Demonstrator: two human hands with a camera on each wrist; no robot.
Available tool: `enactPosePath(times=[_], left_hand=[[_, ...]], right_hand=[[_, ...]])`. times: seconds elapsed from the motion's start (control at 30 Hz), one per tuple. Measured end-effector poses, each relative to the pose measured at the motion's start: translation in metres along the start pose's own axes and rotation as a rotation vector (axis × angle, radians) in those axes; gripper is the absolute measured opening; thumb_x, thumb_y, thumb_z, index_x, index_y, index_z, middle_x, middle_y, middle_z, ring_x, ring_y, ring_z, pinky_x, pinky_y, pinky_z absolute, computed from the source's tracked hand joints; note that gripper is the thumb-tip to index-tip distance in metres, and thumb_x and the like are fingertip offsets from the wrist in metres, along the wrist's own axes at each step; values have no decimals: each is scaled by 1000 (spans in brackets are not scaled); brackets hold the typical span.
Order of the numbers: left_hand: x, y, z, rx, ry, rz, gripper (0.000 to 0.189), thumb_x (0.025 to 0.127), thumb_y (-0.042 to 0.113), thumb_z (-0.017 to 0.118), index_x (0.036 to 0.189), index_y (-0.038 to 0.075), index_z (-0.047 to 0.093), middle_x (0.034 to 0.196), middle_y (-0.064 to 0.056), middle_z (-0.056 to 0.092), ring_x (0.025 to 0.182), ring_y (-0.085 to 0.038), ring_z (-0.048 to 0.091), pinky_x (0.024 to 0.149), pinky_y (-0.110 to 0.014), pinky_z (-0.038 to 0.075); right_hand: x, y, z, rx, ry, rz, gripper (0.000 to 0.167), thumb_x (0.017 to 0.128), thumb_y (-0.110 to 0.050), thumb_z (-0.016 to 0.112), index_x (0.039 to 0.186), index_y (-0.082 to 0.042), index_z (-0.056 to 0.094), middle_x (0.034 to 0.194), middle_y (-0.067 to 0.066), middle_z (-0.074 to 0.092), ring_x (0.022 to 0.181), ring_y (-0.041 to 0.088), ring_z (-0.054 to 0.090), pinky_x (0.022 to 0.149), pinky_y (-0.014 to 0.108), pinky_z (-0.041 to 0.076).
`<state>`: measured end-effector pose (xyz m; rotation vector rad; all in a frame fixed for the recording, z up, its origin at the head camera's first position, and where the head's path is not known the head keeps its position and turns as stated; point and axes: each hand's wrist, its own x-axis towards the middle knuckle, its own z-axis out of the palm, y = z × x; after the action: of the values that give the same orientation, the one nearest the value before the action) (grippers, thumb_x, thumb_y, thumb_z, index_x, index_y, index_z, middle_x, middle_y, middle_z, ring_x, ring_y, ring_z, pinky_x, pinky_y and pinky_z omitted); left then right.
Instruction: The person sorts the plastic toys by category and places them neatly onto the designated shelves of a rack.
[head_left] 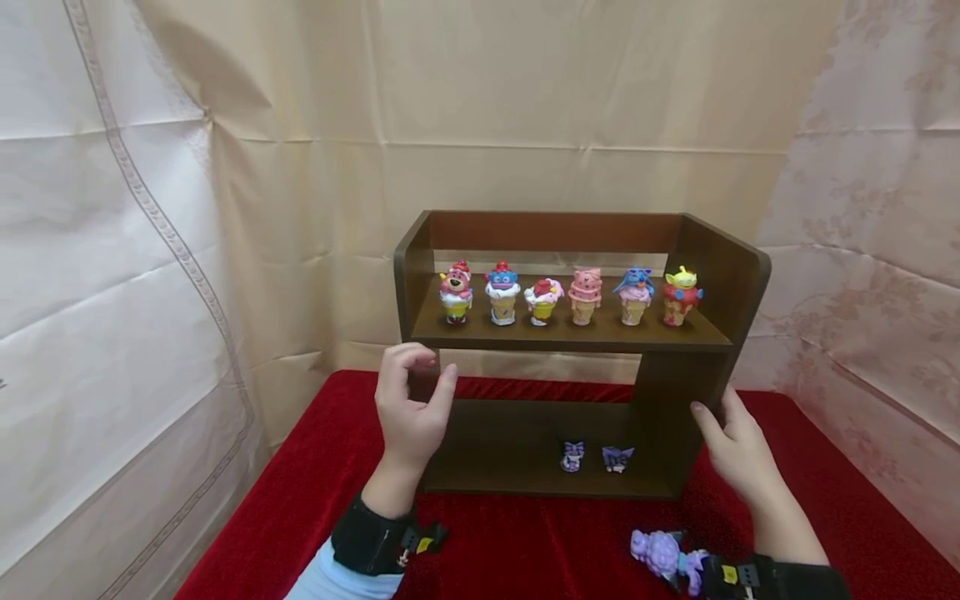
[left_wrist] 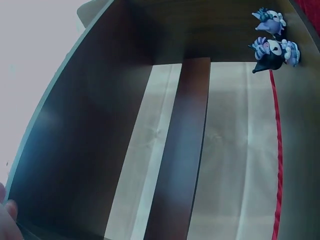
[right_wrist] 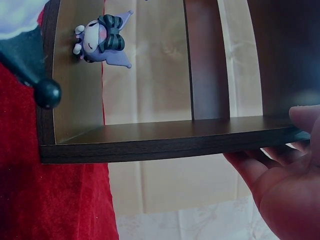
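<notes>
A dark brown two-tier display shelf stands upright on red cloth. My left hand curls at its left side panel, and in the left wrist view fingertips show at that panel's edge. My right hand grips the right side panel, thumb on the inner side and fingers on the outer. Two small purple cat-eared figurines stand on the lower board, one striped and one with a dark bow. Ice-cream-cone figurines, among them a pink bear and a green alien, line the upper board.
Another purple figurine lies on the red cloth beside my right wrist. Beige curtain hangs behind the shelf, with white fabric at left and floral fabric at right.
</notes>
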<state>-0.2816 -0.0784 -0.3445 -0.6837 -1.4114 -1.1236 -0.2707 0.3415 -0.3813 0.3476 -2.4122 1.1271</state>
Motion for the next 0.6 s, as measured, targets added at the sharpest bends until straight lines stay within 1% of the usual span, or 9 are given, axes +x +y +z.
enactPosePath(times=[0.03,0.13,0.23,0.27,0.3,0.37,0.43,0.53,0.6], left_hand=[[-1,-1,-1,9,20,-1,27,81,4,78,101,-6,62,102,-21,63,90,-32,59,79,-34,49],[-2,-3,-3,37,67,-8,32,80,6,78,102,-9,59,104,-25,60,96,-35,56,82,-38,45],[1,0,-5,73,82,-35,41,78,5,77,108,-12,54,111,-29,55,103,-37,53,85,-41,42],[4,3,-7,85,79,-53,45,78,3,77,111,-13,52,115,-30,53,106,-37,51,86,-41,41],[6,6,-8,98,72,-75,48,77,2,77,114,-14,50,119,-31,51,110,-38,50,88,-41,41],[10,13,-11,114,46,-131,56,76,-2,77,120,-15,45,127,-31,47,116,-39,47,93,-42,39],[12,17,-14,111,1,-203,62,76,-5,76,126,-15,42,134,-31,43,121,-40,45,98,-47,39],[6,0,-21,84,-92,-332,72,81,1,79,140,-4,39,144,-21,41,127,-36,48,104,-52,41],[2,-13,-24,75,-155,-397,76,83,7,82,147,3,39,145,-15,44,127,-33,51,104,-55,43]], right_hand=[[0,0,0,-2,-1,2,61,109,-22,47,163,-13,20,146,31,46,128,50,49,86,10,41],[0,0,0,-15,0,7,61,110,-24,47,163,-14,21,146,30,47,127,49,50,87,16,45],[-1,0,0,-19,7,-1,60,109,-25,47,163,-14,21,145,30,48,126,48,50,88,14,44],[-1,0,0,-20,9,-4,60,109,-25,47,163,-15,21,145,29,48,126,48,51,84,9,40],[-1,1,0,-18,10,-9,60,109,-25,47,163,-15,21,145,30,48,126,48,50,84,8,39],[-1,1,1,-14,9,-16,61,109,-24,47,163,-16,20,145,30,48,126,48,50,82,4,35],[-1,0,1,-11,7,-20,62,109,-24,47,164,-16,19,145,30,47,127,49,50,82,4,35],[-1,0,1,-11,4,-20,62,109,-23,47,164,-15,19,146,31,47,127,50,49,82,3,35],[-2,0,1,-15,4,-16,62,109,-24,47,164,-15,19,146,31,47,127,50,49,82,4,35]])
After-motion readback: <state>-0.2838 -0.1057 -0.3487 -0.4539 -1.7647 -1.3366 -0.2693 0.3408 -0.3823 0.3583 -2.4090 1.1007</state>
